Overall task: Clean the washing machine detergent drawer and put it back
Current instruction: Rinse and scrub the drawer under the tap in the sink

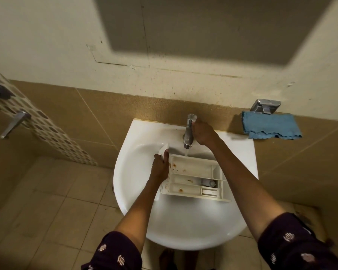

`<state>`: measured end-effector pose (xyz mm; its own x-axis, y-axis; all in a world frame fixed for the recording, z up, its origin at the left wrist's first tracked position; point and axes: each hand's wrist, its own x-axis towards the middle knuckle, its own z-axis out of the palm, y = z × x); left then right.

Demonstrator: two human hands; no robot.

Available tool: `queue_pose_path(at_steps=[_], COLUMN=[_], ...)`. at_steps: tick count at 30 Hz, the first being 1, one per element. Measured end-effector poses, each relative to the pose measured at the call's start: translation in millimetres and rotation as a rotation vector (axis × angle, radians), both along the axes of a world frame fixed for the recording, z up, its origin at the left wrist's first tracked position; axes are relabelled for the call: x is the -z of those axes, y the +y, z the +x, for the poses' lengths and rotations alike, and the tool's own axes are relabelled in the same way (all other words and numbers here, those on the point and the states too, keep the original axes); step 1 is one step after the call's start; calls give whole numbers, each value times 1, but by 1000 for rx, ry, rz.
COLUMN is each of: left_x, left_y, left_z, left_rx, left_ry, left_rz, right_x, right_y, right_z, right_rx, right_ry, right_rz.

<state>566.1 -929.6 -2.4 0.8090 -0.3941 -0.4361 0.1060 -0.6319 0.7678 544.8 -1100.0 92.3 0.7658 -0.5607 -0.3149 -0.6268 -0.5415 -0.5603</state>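
The detergent drawer (193, 178) lies open side up in the bowl of the white sink (137, 133), toward the back of the bowl and just under the faucet (188, 135), with its white front panel turned to the sink's left edge and its long body running toward the right edge. Its widest compartment is on the side nearer the back edge, with two narrower ones on the near side; brown spots and smears mark the walls and floors of all three, thickest at the left end. A thin stream of water (186, 152) falls from the spout onto the back wall of the widest compartment. The left hand (160, 168) holds the drawer at its front panel, the fingers (158, 156) curled over the panel's top edge and the thumb laid along it. The right hand (203, 133) is clenched round the upper part of the faucet at the sink's back edge, so its fingers are mostly hidden behind the metal. Both forearms reach over the sink's near edge from dark patterned sleeves (293, 242). Beyond the sink's back right corner a blue cloth (271, 126) hangs from a metal holder (265, 106) on the wall. A lever handle (14, 123) shows far to the left, above the tiled floor (57, 211).
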Motion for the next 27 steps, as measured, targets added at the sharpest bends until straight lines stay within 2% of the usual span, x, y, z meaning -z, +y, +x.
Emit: queue_pose_path(at_steps=[2, 8, 11, 13, 15, 17, 18, 23, 25, 27], left_x=[0, -3, -5, -5, -5, -4, -5, -3, -4, -3], left_y=[0, 0, 1, 1, 1, 1, 2, 3, 4, 5], left_z=[0, -2, -2, -3, -3, -3, -3, -7, -8, -9], left_rx=[-1, -12, -10, -11, -11, -30, -49, -108, -123, -150], left_ry=[-1, -13, -10, -8, -2, 5, 13, 12, 0, -19], left_rz=[-1, -2, -8, -10, -13, -23, -35, -114, -134, -148], right_x=[2, 5, 5, 7, 16, 35, 43, 62, 59, 55], right_y=[1, -2, 0, 0, 3, 11, 19, 37, 43, 56], right_z=[0, -1, -2, -8, -16, -29, -37, -42, -36, -32], right_rx=[8, -81, -32, 66, 377, 668, 704, 638, 483, 197], right_ry=[-51, -17, -90, -247, -448, -505, -459, -419, -351, -187], right_rz=[78, -24, 54, 233, 595, 905, 997, 1226, 1146, 952])
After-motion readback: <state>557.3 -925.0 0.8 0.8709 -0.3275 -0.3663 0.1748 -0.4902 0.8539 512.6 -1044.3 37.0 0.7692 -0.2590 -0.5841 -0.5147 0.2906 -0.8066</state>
